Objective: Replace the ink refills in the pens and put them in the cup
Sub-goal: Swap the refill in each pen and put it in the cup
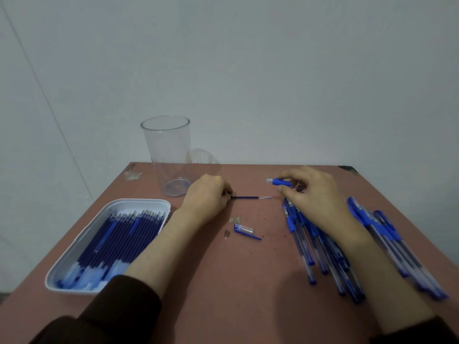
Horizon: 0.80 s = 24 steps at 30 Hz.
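Two hands are working a pen apart over a reddish table [223,281].
A white tray [139,201] of refills [119,239] is sitting at the left, the clear cup [169,155] standing behind it. The left hand [206,197] is pinching one end of a loose refill [250,197]; a cap [244,230] and metal tip [226,233] are lying nearer. The right hand [313,194] is gripping a pen barrel [279,182] above the pile of pens [323,249].
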### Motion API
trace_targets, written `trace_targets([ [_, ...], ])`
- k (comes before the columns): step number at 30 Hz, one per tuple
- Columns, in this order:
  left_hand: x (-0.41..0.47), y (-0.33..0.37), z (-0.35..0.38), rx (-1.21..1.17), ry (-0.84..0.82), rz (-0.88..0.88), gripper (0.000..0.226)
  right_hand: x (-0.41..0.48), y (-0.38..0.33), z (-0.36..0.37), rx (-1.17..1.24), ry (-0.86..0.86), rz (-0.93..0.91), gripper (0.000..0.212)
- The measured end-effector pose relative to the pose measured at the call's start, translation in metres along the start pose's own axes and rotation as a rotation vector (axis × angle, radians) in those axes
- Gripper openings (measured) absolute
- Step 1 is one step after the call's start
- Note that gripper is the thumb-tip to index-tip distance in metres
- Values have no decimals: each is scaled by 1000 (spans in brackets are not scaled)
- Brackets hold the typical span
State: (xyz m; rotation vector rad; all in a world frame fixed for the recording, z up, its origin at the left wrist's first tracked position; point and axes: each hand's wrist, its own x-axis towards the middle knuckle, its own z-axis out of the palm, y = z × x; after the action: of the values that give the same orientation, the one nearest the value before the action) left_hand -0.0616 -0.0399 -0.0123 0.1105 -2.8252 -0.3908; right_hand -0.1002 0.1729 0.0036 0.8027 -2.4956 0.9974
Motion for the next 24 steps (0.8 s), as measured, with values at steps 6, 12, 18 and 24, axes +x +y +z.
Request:
trace_targets([
  [6, -26, -9, -16, -116, 130, -47, 19, -3, -9, 10, 34, -4, -29, 15],
  [12, -74, -42, -59, -84, 253, -173, 13, -20, -40, 34, 112, -23, -153, 14],
  [18, -102, -80, -79, 60, 20, -417, 9, -30, -50, 46, 161, -112, -190, 14],
  [24, -104, -77, -68, 63, -81, -423, 23, -29, -46, 46, 175, -129, -179, 16],
])
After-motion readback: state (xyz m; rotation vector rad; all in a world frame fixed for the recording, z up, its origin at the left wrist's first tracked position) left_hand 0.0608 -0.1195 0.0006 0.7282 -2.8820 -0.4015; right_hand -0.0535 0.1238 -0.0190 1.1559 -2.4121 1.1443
